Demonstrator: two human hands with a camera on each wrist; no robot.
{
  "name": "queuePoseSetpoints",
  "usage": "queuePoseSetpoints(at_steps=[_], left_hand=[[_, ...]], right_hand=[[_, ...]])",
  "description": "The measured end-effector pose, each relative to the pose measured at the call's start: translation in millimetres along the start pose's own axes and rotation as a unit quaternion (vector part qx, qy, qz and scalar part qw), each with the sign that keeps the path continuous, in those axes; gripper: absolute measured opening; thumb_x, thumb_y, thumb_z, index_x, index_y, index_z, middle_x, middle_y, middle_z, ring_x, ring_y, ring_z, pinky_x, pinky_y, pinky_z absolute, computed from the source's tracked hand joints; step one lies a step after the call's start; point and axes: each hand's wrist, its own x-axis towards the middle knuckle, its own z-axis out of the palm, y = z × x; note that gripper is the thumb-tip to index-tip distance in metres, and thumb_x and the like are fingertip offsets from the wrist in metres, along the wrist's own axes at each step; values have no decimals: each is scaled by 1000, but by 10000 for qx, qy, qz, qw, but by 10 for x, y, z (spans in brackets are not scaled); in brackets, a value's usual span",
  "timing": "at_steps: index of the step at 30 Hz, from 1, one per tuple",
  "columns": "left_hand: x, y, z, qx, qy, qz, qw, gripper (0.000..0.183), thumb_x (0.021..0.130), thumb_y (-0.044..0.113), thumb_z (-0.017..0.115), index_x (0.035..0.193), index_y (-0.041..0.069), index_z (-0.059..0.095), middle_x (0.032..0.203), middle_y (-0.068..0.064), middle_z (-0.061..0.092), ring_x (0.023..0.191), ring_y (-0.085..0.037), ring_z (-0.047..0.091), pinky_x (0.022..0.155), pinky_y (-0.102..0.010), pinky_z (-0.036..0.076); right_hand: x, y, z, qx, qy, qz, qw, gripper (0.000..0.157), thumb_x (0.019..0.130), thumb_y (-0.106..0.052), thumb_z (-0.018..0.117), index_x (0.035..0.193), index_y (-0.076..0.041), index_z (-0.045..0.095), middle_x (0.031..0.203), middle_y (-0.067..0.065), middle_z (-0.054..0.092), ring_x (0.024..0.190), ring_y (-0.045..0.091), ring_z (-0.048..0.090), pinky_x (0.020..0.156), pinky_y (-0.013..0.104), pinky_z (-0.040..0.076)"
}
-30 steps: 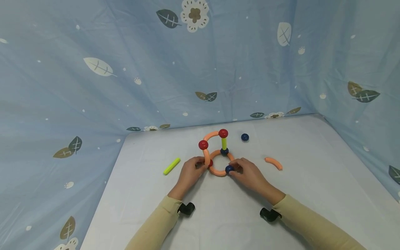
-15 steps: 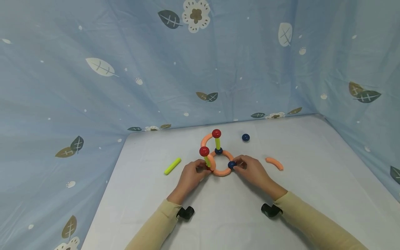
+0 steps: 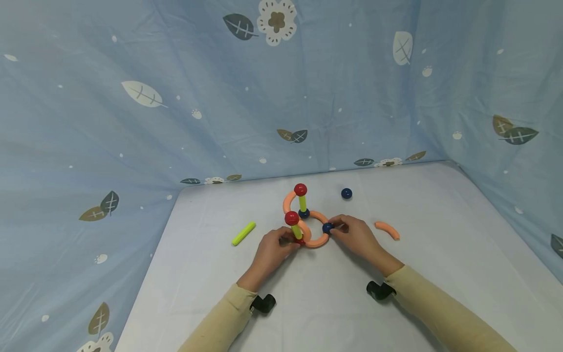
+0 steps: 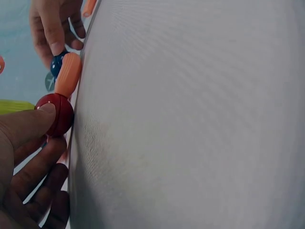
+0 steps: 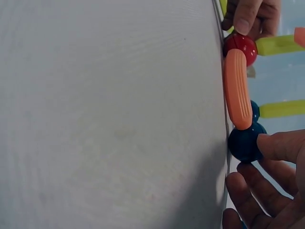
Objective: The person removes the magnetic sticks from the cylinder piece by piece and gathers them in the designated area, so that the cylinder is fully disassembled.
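A magnetic ball-and-rod structure stands mid-table between both hands. Its base is a ring of curved orange rods [image 3: 318,242] joined by balls. My left hand [image 3: 271,248] pinches the ring's red ball [image 4: 61,114] between thumb and fingers. Opposite it, my right hand [image 3: 357,237] pinches a blue ball [image 5: 245,142]. From the red ball rises a green rod [image 3: 296,231], topped by a red ball [image 3: 292,218]. A second green rod [image 3: 302,203] stands on the rear blue ball [image 3: 304,213], with another red ball [image 3: 300,189] on top. A curved orange rod [image 3: 288,201] runs between the upper balls.
A loose green rod [image 3: 244,233] lies left of the left hand. Behind the structure, to the right, sits a loose blue ball [image 3: 346,193]. A curved orange rod [image 3: 387,230] lies right of the right hand. Blue patterned cloth [image 3: 334,98] hangs behind the white table [image 3: 325,303].
The structure has turned counterclockwise as seen from above, in both hands. My left hand has come slightly nearer and to the right; my right hand has shifted slightly away from me.
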Motion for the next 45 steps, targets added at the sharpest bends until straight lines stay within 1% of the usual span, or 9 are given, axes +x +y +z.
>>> queuePoseSetpoints(at_steps=[5,14,21,26,31,35,40,43,45], left_hand=[[-4,-2,23,5,-7,84,10000,24,88,24,82,109,19,72,95,12,69,92,-12,60,81,-33,50],[-36,28,29,-26,-23,100,9999,25,88,23,82,110,19,72,95,12,70,93,-12,60,81,-33,50],[-64,-13,-7,-77,-23,83,9999,28,89,23,80,115,21,71,101,14,70,98,-11,61,88,-35,51],[-98,-53,-79,5,179,89,9998,26,91,25,79,115,20,71,101,12,70,100,-13,63,89,-38,53],[-139,-59,-165,146,436,87,9989,26,93,26,77,117,17,71,104,10,71,106,-19,63,93,-43,52],[-150,-19,-243,108,704,203,9973,27,93,24,77,118,14,71,108,6,71,108,-21,63,96,-43,51],[-142,45,-346,-122,930,265,9952,27,95,22,74,119,9,70,110,2,72,110,-24,65,98,-44,52],[-146,86,-393,-172,1033,307,9940,26,97,22,72,119,8,70,111,1,72,110,-23,65,99,-46,51],[-150,113,-417,-156,1151,449,9922,25,97,21,71,119,9,70,112,2,71,109,-21,64,98,-46,52]], right_hand=[[25,19,-7,9,12,66,10000,27,96,-21,72,121,-11,70,114,5,72,96,21,66,82,41,56],[38,46,-11,43,25,89,9999,30,96,-21,72,124,-10,70,115,7,72,94,20,67,80,40,56],[2,13,-14,79,19,91,9999,34,96,-21,72,128,-9,68,120,9,70,95,20,66,80,40,56],[-58,-37,-37,161,134,-140,9997,36,96,-20,73,129,-7,66,124,12,65,102,26,65,81,43,57],[-106,-117,-65,156,176,-356,9991,34,96,-19,73,128,-7,67,124,12,65,107,30,64,83,45,56],[-134,-180,-82,154,153,-483,9986,33,96,-17,72,127,-8,67,123,9,66,106,28,64,88,48,54],[-157,-268,-85,335,114,-778,9963,31,96,-14,72,125,-6,67,120,8,68,102,24,65,92,49,54],[-178,-323,-78,486,148,-961,9941,30,95,-12,72,124,-5,67,119,7,68,100,23,65,89,47,55],[-193,-363,-76,564,181,-1041,9928,29,95,-12,72,124,-6,67,118,6,69,98,21,66,87,47,57]])
